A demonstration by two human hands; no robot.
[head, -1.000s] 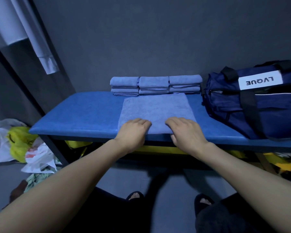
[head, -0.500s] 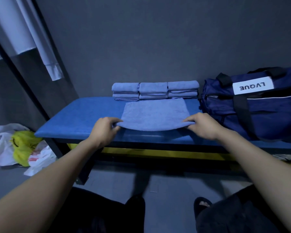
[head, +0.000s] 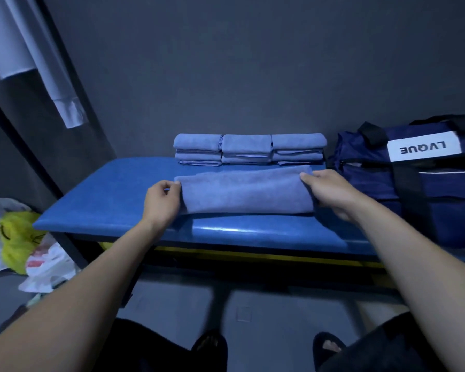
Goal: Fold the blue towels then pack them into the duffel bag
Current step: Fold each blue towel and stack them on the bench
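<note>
bench (head: 113,194): duffel bag (head: 440,189) cropped right; zipper unclear.

Both arms are bare from the lower edge of the view to the hands, with no sleeve showing on either. The left hand (head: 160,201) and the right hand (head: 330,193) carry no glove, ring, watch or band that can be made out. At about 6 o'clock, dark clothing (head: 156,347) covers the legs; the light is too dim to tell its cut or exact colour, and more of it (head: 381,347) shows at about 5 o'clock. Two feet sit low in the view in dark open-toed slippers: the left slipper (head: 211,342) near 6 o'clock, the right slipper (head: 329,345) toward 5 o'clock, its bare toes showing at the front.
</note>
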